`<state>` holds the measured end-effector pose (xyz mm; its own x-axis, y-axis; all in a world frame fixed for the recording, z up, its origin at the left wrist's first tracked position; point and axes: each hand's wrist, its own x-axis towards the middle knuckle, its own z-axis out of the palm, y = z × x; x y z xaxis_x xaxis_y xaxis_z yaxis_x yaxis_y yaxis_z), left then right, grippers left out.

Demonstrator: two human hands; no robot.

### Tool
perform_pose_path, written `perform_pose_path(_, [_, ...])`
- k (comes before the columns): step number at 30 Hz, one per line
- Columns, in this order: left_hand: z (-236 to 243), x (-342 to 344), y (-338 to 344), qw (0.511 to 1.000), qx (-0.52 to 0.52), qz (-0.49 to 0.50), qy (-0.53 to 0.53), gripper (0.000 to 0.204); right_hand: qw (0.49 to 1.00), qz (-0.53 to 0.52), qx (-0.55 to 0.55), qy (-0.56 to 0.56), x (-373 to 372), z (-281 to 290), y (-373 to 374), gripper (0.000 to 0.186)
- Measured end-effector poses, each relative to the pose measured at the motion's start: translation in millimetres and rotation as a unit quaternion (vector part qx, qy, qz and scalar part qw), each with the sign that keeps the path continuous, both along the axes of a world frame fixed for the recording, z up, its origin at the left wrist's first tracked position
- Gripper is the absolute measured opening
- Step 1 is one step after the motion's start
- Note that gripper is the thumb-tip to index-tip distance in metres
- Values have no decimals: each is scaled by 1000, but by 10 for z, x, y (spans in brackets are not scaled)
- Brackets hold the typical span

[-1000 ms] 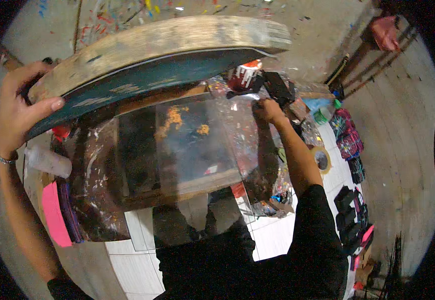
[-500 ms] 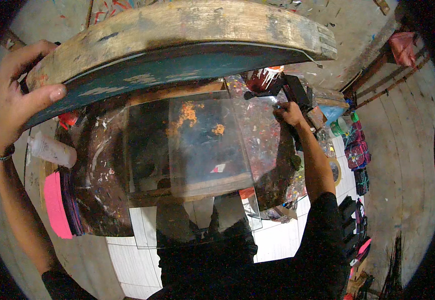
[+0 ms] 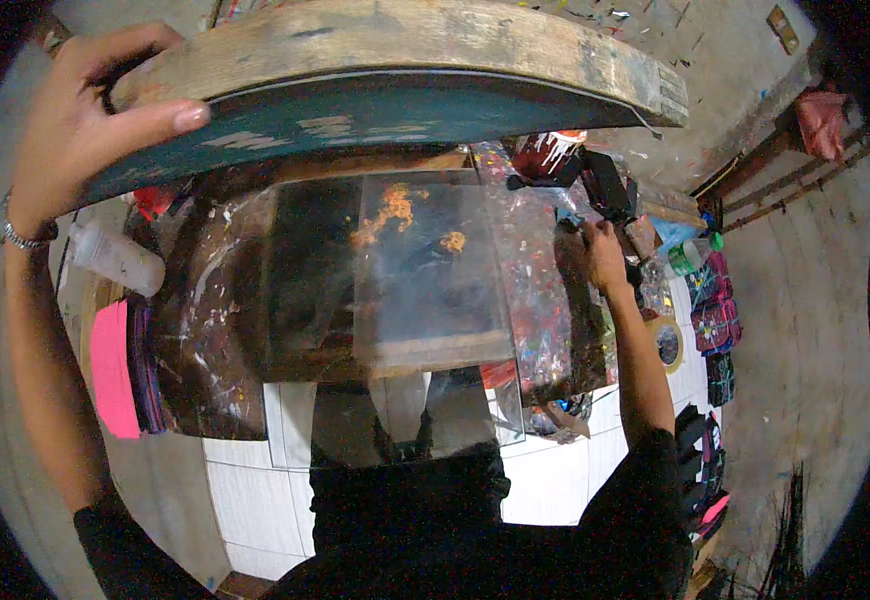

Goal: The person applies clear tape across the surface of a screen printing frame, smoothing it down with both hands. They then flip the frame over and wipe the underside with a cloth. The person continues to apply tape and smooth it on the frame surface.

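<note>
My left hand (image 3: 115, 125) grips the left end of a wooden screen-printing frame (image 3: 435, 45), thumb on the near side and fingers over the top. The frame is tilted up, showing its dark teal mesh (image 3: 355, 115) with pale patches. My right hand (image 3: 603, 255) is closed at the right side of the paint-stained table (image 3: 205, 340), at a small bluish piece (image 3: 569, 216) too small to name. Between my arms lies a sheet of glass (image 3: 425, 300) with orange smears near its far part.
A cloudy plastic cup (image 3: 120, 258) and a pink-topped stack (image 3: 117, 370) stand at the left. A paint-dripped container (image 3: 547, 155), black box (image 3: 607, 185), tape roll (image 3: 666, 345) and green-capped bottle (image 3: 690, 255) are at the right. Bundled dark pieces (image 3: 715, 320) lie beyond.
The frame and my left hand have shifted slightly right in view. My right hand has drawn a little nearer and to the right, with the bluish piece now showing at its fingertips.
</note>
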<state>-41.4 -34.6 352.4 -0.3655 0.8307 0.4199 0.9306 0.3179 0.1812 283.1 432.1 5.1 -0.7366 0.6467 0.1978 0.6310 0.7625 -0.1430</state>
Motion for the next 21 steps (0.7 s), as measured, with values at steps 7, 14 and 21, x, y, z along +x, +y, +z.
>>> perform_pose_path(7, [-104,-278,-202,992,-8,18,123,60,986,28,-116,-113,127,232,-512,69])
perform_pose_path(14, [-140,-222,-186,995,-34,18,90,61,988,48,-114,-93,194,69,-490,78])
perform_pose_path(21, [-165,-211,-197,986,25,1,167,57,985,65,-152,-58,288,11,-437,76])
